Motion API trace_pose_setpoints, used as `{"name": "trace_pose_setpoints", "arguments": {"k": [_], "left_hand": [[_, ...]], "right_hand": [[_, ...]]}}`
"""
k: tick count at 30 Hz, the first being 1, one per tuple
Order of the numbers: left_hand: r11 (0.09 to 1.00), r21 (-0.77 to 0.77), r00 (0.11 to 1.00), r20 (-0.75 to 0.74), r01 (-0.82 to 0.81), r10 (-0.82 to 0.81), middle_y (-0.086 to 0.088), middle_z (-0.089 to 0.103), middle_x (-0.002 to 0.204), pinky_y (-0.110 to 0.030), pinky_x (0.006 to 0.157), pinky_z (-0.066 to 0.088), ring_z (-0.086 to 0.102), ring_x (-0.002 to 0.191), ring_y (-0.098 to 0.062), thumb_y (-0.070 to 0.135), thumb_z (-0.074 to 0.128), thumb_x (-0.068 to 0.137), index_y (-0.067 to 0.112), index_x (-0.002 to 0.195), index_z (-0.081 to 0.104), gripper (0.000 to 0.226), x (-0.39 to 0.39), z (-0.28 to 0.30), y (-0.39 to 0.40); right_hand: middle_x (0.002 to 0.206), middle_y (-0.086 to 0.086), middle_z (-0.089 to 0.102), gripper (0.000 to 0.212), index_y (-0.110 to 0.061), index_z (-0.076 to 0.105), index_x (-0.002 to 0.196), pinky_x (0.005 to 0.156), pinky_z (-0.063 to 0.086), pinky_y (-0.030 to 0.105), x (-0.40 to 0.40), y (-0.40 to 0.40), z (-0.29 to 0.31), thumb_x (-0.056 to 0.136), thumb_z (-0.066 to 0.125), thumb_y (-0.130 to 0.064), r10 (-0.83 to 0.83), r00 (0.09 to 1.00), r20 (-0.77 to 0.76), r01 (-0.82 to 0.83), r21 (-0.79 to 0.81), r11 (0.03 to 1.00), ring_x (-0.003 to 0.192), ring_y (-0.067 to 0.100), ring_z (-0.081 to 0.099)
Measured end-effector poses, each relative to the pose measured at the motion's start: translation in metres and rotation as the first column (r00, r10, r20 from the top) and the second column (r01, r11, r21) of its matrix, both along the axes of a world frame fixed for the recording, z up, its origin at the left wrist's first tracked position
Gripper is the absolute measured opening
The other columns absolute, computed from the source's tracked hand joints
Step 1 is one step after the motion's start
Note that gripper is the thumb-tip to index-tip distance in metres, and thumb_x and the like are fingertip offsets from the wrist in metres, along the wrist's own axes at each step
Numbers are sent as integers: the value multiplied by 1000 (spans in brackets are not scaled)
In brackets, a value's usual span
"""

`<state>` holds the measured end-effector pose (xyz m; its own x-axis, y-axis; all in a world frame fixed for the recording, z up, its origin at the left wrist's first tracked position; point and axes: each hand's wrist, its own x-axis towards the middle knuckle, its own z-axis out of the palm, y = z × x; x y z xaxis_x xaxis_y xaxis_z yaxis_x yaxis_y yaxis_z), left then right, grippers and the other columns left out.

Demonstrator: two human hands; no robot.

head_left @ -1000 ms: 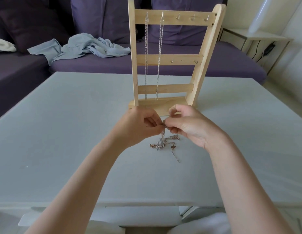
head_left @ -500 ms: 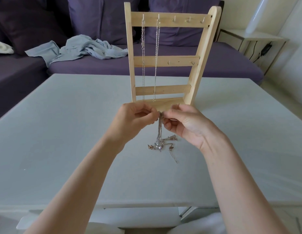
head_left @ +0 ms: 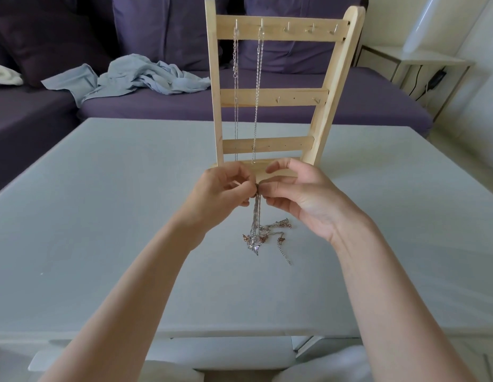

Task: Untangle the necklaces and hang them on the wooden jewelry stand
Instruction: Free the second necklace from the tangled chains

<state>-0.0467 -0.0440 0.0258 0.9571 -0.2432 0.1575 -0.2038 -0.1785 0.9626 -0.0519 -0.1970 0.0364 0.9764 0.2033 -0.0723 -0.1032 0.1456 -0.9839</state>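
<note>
- The tangled necklaces hang from both hands, lower ends pooled on the tabletop; thin, limp, easily snagged (best pinched near the knot).
- Left hand and right hand each pinch the chains.
- Wooden jewelry stand just behind holds two chains.

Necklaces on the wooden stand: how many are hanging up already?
2. One necklace hangs from the top bar's first hook on the left, and a second necklace from the hook beside it. More chains sit in the tangled bunch below the hands, too knotted to count.
</note>
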Motion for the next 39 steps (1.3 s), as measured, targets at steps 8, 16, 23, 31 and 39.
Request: {"name": "trace_pose_setpoints", "arguments": {"k": [8, 16, 23, 31, 39], "left_hand": [[951, -308, 997, -73, -13, -10, 10, 53, 61, -14, 63, 47, 53, 57, -1, -2, 42, 91, 15, 67, 47, 29, -2, -1, -12], [992, 34, 993, -18, -119, 120, 3, 57, 69, -28, 73, 50, 53, 66, -7, 13, 62, 77, 1, 79, 62, 11, 5, -7, -11], [975, -214, 979, -205, -58, 13, 0, 53, 75, -17, 64, 50, 49, 63, -6, 3, 46, 89, 11, 71, 48, 20, 3, -3, -8], [684, -709, 868, -438, -172, -236, -1, 48, 70, -17, 52, 44, 44, 54, -8, 9, 48, 86, 9, 76, 52, 11, 4, 4, -6], [928, -373, 898, -413, -15, -152, 5, 48, 64, -16, 47, 32, 32, 47, -7, 11, 50, 87, 16, 69, 52, 19, -1, 7, -2]], "right_hand": [[64, 9, 57, 26, -10, 46, 77, 47, 46, 18, 8, 6, -3, 79, 58, 13, -52, 981, -186, 111, 320, 941, 52, 13, 53], [71, 9, 53, 30, -14, 40, 80, 59, 43, 25, 12, 15, -11, 77, 59, 9, -212, 977, -21, 212, 36, 977, 63, 18, 49], [68, 6, 55, 32, -16, 36, 82, 64, 40, 26, 9, 15, -9, 80, 58, 8, -190, 971, 143, 197, -36, 980, 63, 17, 48], [64, 2, 43, 32, -15, 34, 76, 59, 36, 25, 11, 26, -10, 79, 54, 10, -253, 965, 76, 250, 41, 967, 58, 15, 41], [62, 1, 40, 33, -16, 32, 74, 54, 36, 24, 17, 22, -15, 80, 54, 7, -329, 942, -64, 334, 130, 933, 55, 14, 41]]}}
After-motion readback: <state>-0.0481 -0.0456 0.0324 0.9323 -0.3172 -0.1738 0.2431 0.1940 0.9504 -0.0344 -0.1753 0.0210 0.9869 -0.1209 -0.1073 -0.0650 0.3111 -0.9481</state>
